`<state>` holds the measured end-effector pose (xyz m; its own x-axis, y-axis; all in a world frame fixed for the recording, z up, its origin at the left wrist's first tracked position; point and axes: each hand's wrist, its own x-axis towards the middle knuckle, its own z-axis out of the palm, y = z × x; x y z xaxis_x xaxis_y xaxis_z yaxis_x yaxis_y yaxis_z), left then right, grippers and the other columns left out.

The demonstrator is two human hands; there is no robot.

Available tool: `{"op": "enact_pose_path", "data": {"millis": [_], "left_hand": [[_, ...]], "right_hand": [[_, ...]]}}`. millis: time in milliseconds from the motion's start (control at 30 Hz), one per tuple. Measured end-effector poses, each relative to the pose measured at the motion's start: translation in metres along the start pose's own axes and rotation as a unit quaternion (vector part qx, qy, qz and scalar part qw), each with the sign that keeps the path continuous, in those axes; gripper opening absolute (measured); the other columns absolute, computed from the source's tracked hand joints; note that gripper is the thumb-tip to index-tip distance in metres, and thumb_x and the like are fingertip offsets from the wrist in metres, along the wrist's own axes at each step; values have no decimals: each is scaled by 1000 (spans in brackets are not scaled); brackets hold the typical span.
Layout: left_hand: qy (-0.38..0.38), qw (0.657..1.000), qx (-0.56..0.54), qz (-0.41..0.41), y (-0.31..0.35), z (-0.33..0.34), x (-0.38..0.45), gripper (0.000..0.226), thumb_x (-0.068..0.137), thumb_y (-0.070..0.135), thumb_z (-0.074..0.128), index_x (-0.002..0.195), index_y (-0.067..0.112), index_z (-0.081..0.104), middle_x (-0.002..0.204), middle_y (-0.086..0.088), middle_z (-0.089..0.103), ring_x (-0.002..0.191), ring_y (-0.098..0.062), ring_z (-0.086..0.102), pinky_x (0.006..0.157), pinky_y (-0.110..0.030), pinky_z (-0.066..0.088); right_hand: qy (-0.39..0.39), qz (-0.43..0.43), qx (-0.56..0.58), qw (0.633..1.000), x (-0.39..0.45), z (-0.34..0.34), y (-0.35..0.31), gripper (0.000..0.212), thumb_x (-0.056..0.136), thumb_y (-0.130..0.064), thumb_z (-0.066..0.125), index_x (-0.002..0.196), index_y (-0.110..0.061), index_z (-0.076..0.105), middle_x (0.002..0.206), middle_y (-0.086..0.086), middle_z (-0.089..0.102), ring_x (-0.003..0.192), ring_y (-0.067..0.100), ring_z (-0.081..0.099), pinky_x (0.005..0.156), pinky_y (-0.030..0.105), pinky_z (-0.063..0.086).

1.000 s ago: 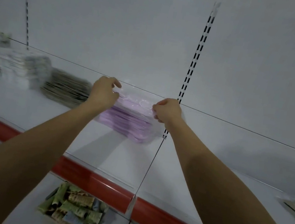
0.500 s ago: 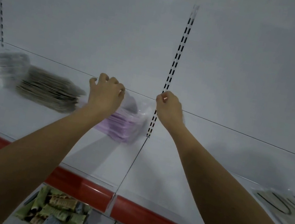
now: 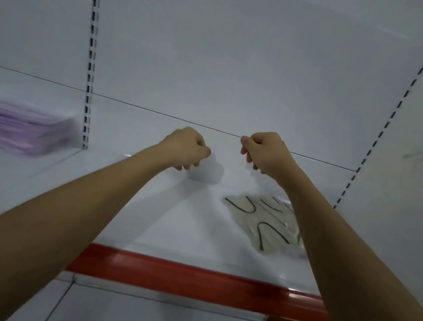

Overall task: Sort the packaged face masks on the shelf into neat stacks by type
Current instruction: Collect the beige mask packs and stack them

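Both hands hung above the white shelf (image 3: 113, 199), apart from each other. The left hand (image 3: 185, 147) and right hand (image 3: 265, 153) had their fingers curled in, holding nothing visible. The purple mask stack (image 3: 10, 125) lay far left; beige packaged masks (image 3: 264, 220) lay under the right forearm.
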<state>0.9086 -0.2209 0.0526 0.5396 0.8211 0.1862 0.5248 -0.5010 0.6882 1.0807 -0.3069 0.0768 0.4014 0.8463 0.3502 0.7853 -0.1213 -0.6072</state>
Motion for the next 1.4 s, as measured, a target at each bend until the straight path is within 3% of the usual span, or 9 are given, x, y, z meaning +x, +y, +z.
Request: {"op": "enact_pose_path", "data": {"millis": [200,333,433,633,833,1000,1200,1300,1400], "left_hand": [[-145,988,29,-36,45,104,0,82,89,52,66,151,12,32,154,-6,38,131,-25,47,92,-31,45],[-143,984,92,-59,58,148,5,98,80,60,71,152,12,25,156,-5,35,140,-29,35,107,-37,36],[-118,982,133,-66,59,162,13,112,71,61,79,155,16,20,158,-8,30,144,-33,27,116,-49,30],[28,992,-113,-43,53,160,15,89,68,-3,84,143,22,41,127,-10,53,107,-26,57,80,-29,51],[89,979,-174,-63,47,157,18,81,77,5,80,143,24,38,109,-4,58,97,-22,58,82,-32,49],[21,948,-313,-55,55,165,19,89,82,50,72,153,27,24,141,-7,44,117,-19,53,99,-31,44],[58,950,-307,0,41,150,20,109,73,-10,80,155,29,20,143,-2,38,112,-14,55,78,-22,56],[126,924,-360,-12,30,128,27,115,72,-22,71,155,35,16,150,-11,36,118,-23,55,72,-27,58],[176,891,-417,-41,18,117,30,122,73,-25,68,155,41,6,147,-16,40,111,-23,60,72,-35,58]], "right_hand": [[-86,151,-150,973,-31,-69,129,54,97,-44,56,110,8,60,109,21,62,89,32,59,72,34,45],[-135,221,-194,946,-51,-78,183,92,84,-69,59,142,-1,35,144,20,45,128,37,47,101,41,43],[-101,200,-106,969,-58,-78,197,83,84,-53,72,141,-5,36,139,14,49,115,30,52,88,36,45],[-44,130,65,988,-48,-69,201,70,83,-23,79,140,-14,40,134,9,50,101,19,48,80,26,38],[-115,46,-104,987,-29,-53,192,81,80,-30,78,145,-21,33,131,9,56,117,30,53,99,42,46],[-196,-6,-57,979,-5,-46,173,87,78,-28,83,149,-19,33,148,2,42,131,21,45,99,29,41],[-196,-66,182,961,3,-18,148,75,87,-19,74,148,-31,33,140,3,50,120,16,53,93,32,50],[-113,-4,327,938,8,-31,147,55,99,-30,58,147,-31,31,113,10,65,89,21,69,73,33,57],[-88,79,117,986,5,-38,162,65,94,-53,57,143,-17,35,123,11,61,94,23,61,76,32,46]]}}
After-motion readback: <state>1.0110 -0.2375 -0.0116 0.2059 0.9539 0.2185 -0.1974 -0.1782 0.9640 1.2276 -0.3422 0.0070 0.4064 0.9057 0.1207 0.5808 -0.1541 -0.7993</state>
